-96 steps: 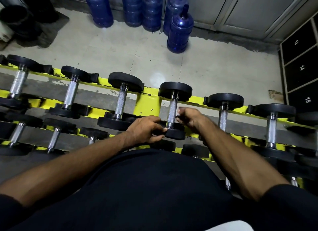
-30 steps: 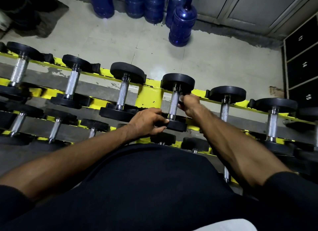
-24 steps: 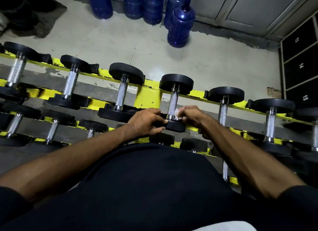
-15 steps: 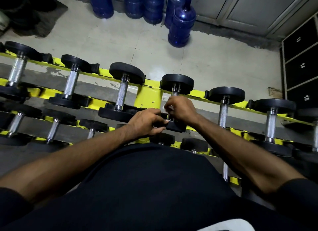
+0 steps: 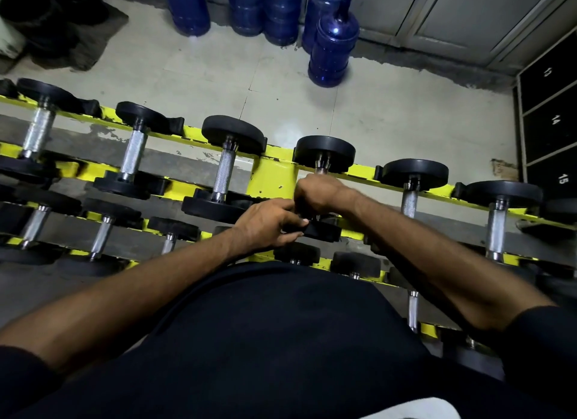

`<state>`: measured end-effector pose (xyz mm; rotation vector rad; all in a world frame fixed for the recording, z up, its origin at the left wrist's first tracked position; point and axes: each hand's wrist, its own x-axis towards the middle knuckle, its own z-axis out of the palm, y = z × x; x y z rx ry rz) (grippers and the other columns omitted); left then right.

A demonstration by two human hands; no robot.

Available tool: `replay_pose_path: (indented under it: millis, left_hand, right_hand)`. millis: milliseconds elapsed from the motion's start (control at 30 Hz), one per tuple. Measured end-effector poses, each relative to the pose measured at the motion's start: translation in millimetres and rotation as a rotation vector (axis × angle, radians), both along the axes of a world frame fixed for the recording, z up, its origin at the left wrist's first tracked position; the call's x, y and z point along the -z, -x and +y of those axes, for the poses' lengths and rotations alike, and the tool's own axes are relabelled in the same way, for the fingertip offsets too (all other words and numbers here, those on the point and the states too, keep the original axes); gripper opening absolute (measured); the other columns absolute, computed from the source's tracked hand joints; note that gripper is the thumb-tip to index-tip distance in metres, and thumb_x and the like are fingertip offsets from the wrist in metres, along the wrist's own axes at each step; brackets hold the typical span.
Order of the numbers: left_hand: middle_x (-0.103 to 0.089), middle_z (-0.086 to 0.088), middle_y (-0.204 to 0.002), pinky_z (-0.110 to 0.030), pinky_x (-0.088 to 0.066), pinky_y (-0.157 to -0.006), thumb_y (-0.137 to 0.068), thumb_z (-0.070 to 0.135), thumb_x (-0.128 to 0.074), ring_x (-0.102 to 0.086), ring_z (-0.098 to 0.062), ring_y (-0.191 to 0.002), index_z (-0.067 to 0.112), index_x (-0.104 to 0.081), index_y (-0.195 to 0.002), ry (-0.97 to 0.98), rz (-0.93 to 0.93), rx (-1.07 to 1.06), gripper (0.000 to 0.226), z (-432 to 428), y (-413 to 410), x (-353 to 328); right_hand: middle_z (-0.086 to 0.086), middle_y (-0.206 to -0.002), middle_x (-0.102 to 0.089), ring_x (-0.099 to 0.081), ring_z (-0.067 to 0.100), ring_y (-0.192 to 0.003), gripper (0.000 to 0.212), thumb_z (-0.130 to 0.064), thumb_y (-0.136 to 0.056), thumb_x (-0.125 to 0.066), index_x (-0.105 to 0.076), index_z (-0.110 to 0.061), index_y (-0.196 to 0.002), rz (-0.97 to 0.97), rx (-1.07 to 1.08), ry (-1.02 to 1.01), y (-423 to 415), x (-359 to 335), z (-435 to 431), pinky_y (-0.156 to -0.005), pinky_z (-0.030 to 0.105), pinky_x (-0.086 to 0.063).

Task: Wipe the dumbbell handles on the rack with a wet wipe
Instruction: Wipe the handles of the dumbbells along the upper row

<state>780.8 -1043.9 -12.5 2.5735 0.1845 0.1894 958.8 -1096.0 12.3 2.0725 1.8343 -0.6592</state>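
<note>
My right hand (image 5: 318, 193) is closed in a fist round the chrome handle (image 5: 321, 168) of the black-headed chrome dumbbell (image 5: 324, 151), the fourth from the left on the top tier of the yellow-painted steel rack (image 5: 271, 178). The fist covers nearly the whole bar, and only a short piece shows just below the far head. I cannot tell whether the wet wipe is inside that fist.

My left hand (image 5: 268, 223) grips the near head (image 5: 326, 232) of the same dumbbell. Its fingers are curled over the edge and the thumb lies on the rim. The two hands almost touch.

The dumbbell lies across the rack's two rails, one head on each. Just to its left is a dumbbell with a bare knurled handle (image 5: 224, 172). Just to its right is another, its steel bar (image 5: 409, 200) partly behind my right forearm. Smaller dumbbells fill the lower tiers below my arms.

Beyond the rack, on the pale tiled floor (image 5: 218, 75), stand blue plastic water jugs (image 5: 334, 43). Black lockers numbered 13, 14 and 15 (image 5: 549, 122) are at the right edge.
</note>
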Motion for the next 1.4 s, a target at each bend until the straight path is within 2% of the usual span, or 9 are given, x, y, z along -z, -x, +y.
replay_pose_path:
  millis: [167, 367, 533, 633, 700, 833, 1067, 1167, 1400]
  left_hand:
    - [-0.061, 0.006, -0.087, -0.026, -0.049, -0.057, -0.083, 0.037, -0.077, -0.059, -0.015, -0.077, 0.029, -0.076, -0.103, 0.014, -0.028, -0.007, 0.021, 0, 1, -1]
    - [-0.059, 0.005, -0.086, -0.026, -0.046, -0.058, -0.085, 0.038, -0.076, -0.056, -0.013, -0.078, 0.027, -0.075, -0.105, 0.004, -0.007, -0.001, 0.023, -1, 1, 0]
    - [-0.059, 0.006, -0.086, -0.027, -0.049, -0.058, -0.085, 0.038, -0.075, -0.056, -0.012, -0.078, 0.026, -0.076, -0.105, 0.011, -0.007, -0.019, 0.024, -2, 2, 0]
    - [-0.058, 0.005, -0.086, -0.03, -0.051, -0.057, -0.085, 0.038, -0.075, -0.055, -0.012, -0.077, 0.025, -0.076, -0.105, 0.019, 0.008, -0.024, 0.024, -3, 3, 0]
    - [-0.059, 0.005, -0.087, -0.029, -0.05, -0.057, -0.085, 0.037, -0.076, -0.055, -0.012, -0.077, 0.024, -0.075, -0.106, 0.017, 0.016, -0.026, 0.025, -3, 3, -1]
    - [-0.059, 0.006, -0.088, -0.027, -0.048, -0.057, -0.084, 0.037, -0.075, -0.054, -0.01, -0.077, 0.023, -0.075, -0.108, 0.026, 0.021, -0.035, 0.028, -4, 2, -2]
    - [-0.058, 0.008, -0.09, -0.028, -0.05, -0.064, -0.085, 0.047, -0.07, -0.059, -0.012, -0.083, 0.023, -0.074, -0.102, 0.06, 0.086, -0.146, 0.029, -14, -5, -10]
    - [-0.061, 0.005, -0.099, -0.029, -0.049, -0.069, -0.09, 0.045, -0.065, -0.059, -0.014, -0.091, 0.021, -0.07, -0.113, 0.041, 0.08, -0.171, 0.034, -24, -16, -18]
    - [-0.065, -0.001, -0.119, -0.037, -0.055, -0.087, -0.089, 0.044, -0.069, -0.06, -0.015, -0.102, 0.022, -0.053, -0.14, 0.19, 0.1, -0.176, 0.059, -57, -50, -28]
  right_hand:
    - [-0.002, -0.067, -0.068, -0.063, 0.015, -0.064, 0.007, -0.017, -0.069, -0.076, -0.069, -0.016, -0.068, 0.308, 0.513, -0.328, -12, 21, -60, -0.056, 0.03, -0.05]
    - [0.008, -0.077, -0.065, -0.059, 0.021, -0.071, 0.007, 0.003, -0.079, -0.061, -0.066, -0.003, -0.08, 0.645, 1.238, -0.211, -10, 60, -65, -0.057, 0.027, -0.045]
    - [0.012, -0.082, -0.064, -0.057, 0.019, -0.069, 0.018, 0.007, -0.09, -0.051, -0.067, -0.001, -0.092, 0.814, 1.205, -0.027, -13, 56, -55, -0.058, 0.028, -0.047]
    - [0.009, -0.092, -0.066, -0.06, 0.02, -0.084, 0.019, 0.004, -0.092, -0.053, -0.069, -0.007, -0.095, 0.882, 1.219, -0.01, -23, 54, -68, -0.068, 0.03, -0.049]
    - [0.006, -0.098, -0.072, -0.064, 0.02, -0.091, 0.016, 0.001, -0.086, -0.065, -0.072, -0.012, -0.094, 0.894, 1.272, -0.058, -26, 52, -78, -0.069, 0.03, -0.05]
    - [0.011, -0.096, -0.072, -0.063, 0.016, -0.074, 0.023, 0.003, -0.08, -0.072, -0.067, -0.006, -0.101, 0.946, 1.335, -0.198, -22, 37, -89, -0.057, 0.024, -0.047]
    - [0.011, -0.097, -0.07, -0.068, 0.023, -0.082, 0.02, 0.005, -0.083, -0.072, -0.072, -0.008, -0.098, 1.053, 1.511, -0.558, -11, 21, -92, -0.074, 0.035, -0.06]
    - [0.014, -0.093, -0.073, -0.07, 0.027, -0.081, 0.014, 0.002, -0.08, -0.076, -0.073, -0.011, -0.085, 1.121, 1.554, -0.602, -9, 12, -100, -0.079, 0.041, -0.06]
    - [0.018, -0.082, -0.069, -0.069, 0.023, -0.065, 0.007, 0.004, -0.085, -0.07, -0.068, 0.001, -0.09, 1.364, 1.572, -0.639, -5, -5, -123, -0.067, 0.034, -0.062]
